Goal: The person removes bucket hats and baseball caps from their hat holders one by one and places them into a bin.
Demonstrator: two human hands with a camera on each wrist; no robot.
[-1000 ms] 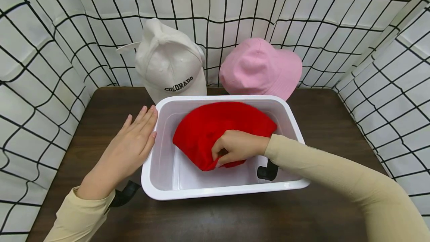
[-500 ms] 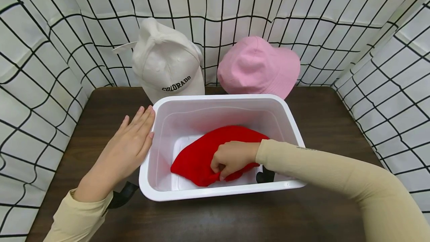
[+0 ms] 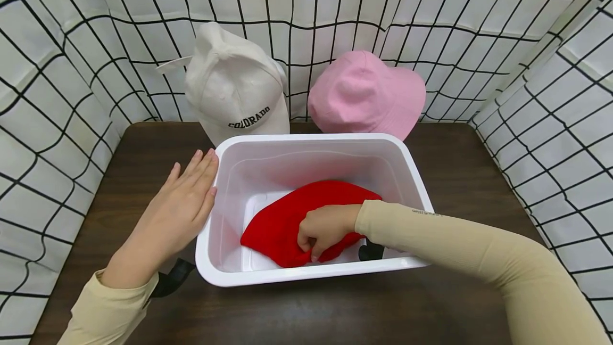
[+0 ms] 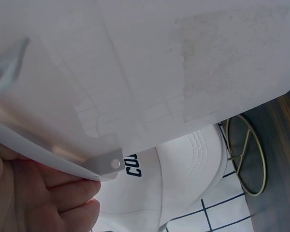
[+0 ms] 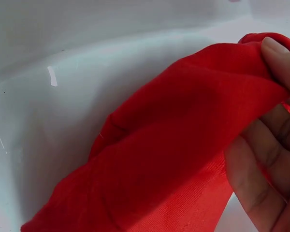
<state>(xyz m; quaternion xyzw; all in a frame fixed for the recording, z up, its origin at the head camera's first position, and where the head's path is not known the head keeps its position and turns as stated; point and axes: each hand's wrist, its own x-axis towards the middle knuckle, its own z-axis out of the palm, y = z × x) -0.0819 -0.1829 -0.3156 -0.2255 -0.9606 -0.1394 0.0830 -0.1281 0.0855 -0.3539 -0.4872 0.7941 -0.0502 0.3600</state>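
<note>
Red hat [image 3: 287, 222] inside white bin [image 3: 311, 158], pinched by right hand [image 3: 330, 228].
Right thumb and fingers clamped on the hat's 6 o'clock edge; left hand [image 3: 174, 212] at bin's 9 o'clock, fingers straight, touching rim. Bin on dark desk [image 3: 311, 313]; white COLORADO cap [image 3: 234, 79] at its 11, pink hat [image 3: 366, 92] at its 1.

The red hat [image 3: 282, 228] is matt cloth with a fine weave, softly creased. The tub [image 3: 306, 161] around it is smooth, glossy white plastic, with a dull, scuffed patch outside. Near the back edge of the surface [image 3: 306, 318], dark and wood-grained with a low sheen, the white cap [image 3: 234, 89] and pink hat [image 3: 364, 95] are matt cloth. The wire stand [image 4: 243, 153] looks like brassy metal.
</note>
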